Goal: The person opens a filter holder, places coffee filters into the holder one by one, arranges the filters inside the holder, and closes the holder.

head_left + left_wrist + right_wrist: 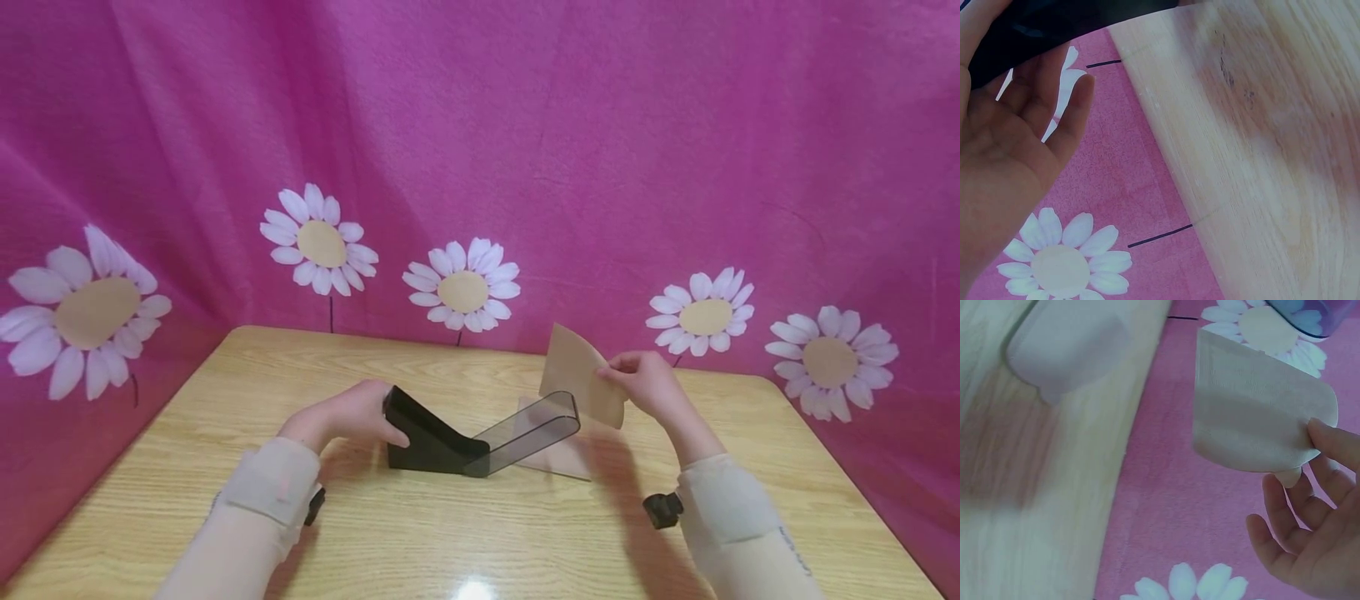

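My left hand [351, 417] grips the tall end of a black filter holder [431, 442], whose hinged clear lid [534, 429] is swung out to the right. In the left wrist view the holder's dark side [1079, 28] crosses the top, above the fingers. Between right thumb and fingers, my right hand [651, 385] pinches a brown paper coffee filter [573, 371], raised behind the lid's end. Its small tab and curved edge show on the filter [1254, 412] in the right wrist view. Another brown filter [558, 462] lies flat on the table, partly seen through the lid.
The wood-grain table [420, 542] has a pink cloth [525, 167] with large white daisies rising behind it and at both sides. Each forearm wears a pale band with a small black camera mount [663, 510].
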Action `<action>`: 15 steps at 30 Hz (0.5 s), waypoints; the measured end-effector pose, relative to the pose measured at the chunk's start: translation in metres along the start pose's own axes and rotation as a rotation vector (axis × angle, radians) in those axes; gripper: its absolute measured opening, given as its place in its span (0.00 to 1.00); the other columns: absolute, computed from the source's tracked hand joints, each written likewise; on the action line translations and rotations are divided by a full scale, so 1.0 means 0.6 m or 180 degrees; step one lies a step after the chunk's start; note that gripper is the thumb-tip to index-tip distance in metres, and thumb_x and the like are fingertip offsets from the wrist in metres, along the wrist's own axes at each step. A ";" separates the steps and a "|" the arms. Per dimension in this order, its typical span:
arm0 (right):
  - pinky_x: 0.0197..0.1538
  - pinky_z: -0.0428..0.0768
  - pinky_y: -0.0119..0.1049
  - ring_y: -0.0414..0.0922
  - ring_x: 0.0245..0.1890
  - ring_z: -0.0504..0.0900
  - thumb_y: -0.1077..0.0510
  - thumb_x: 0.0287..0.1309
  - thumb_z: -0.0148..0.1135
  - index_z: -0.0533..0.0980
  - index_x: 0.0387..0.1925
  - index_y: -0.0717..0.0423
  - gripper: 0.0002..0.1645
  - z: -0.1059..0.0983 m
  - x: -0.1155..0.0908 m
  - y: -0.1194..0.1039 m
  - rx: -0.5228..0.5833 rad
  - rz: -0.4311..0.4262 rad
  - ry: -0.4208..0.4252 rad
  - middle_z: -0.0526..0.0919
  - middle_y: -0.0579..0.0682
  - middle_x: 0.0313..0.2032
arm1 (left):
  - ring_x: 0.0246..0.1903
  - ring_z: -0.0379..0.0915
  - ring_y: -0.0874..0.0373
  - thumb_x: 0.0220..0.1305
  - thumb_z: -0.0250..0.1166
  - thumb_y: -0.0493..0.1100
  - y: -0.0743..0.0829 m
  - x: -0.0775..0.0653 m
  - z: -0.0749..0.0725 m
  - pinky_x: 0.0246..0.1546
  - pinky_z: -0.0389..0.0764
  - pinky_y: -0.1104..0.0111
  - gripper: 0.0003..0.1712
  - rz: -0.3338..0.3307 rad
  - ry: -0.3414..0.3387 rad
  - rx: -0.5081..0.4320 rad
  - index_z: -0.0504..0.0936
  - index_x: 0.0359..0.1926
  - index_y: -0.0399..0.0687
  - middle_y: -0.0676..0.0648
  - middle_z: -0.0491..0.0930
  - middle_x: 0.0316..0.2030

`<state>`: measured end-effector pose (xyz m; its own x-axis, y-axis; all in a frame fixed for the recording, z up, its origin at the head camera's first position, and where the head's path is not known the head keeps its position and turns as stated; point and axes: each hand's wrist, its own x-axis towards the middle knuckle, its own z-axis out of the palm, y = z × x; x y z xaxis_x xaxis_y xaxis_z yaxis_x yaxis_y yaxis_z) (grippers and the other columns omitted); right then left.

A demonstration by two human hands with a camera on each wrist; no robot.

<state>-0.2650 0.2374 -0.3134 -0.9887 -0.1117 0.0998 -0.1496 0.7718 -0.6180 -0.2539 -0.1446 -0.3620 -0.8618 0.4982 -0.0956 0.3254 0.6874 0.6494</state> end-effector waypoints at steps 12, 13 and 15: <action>0.38 0.74 0.34 0.45 0.35 0.80 0.56 0.59 0.60 0.80 0.36 0.67 0.15 -0.015 -0.005 -0.043 -0.0015 -0.0179 0.0032 0.85 0.60 0.35 | 0.28 0.69 0.63 0.43 0.74 0.39 -0.002 0.000 0.001 0.36 0.75 0.68 0.14 0.0060 0.0019 -0.0051 0.82 0.34 0.44 0.52 0.82 0.29; 0.38 0.74 0.34 0.45 0.35 0.80 0.56 0.59 0.60 0.80 0.36 0.67 0.15 -0.015 -0.006 -0.046 -0.0007 -0.0193 0.0024 0.85 0.60 0.35 | 0.27 0.69 0.63 0.43 0.74 0.39 -0.001 0.001 0.001 0.35 0.75 0.68 0.14 0.0080 0.0021 -0.0056 0.82 0.34 0.44 0.52 0.82 0.29; 0.38 0.74 0.34 0.45 0.36 0.80 0.56 0.59 0.59 0.80 0.36 0.67 0.14 -0.017 -0.007 -0.052 0.0014 -0.0212 0.0018 0.85 0.60 0.35 | 0.27 0.69 0.64 0.43 0.74 0.39 -0.001 0.001 0.002 0.35 0.75 0.69 0.14 0.0100 0.0018 -0.0060 0.82 0.34 0.43 0.52 0.82 0.28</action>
<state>-0.2560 0.2203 -0.2869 -0.9765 -0.1593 0.1452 -0.2151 0.7601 -0.6132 -0.2543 -0.1442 -0.3634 -0.8534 0.5164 -0.0709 0.3449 0.6614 0.6660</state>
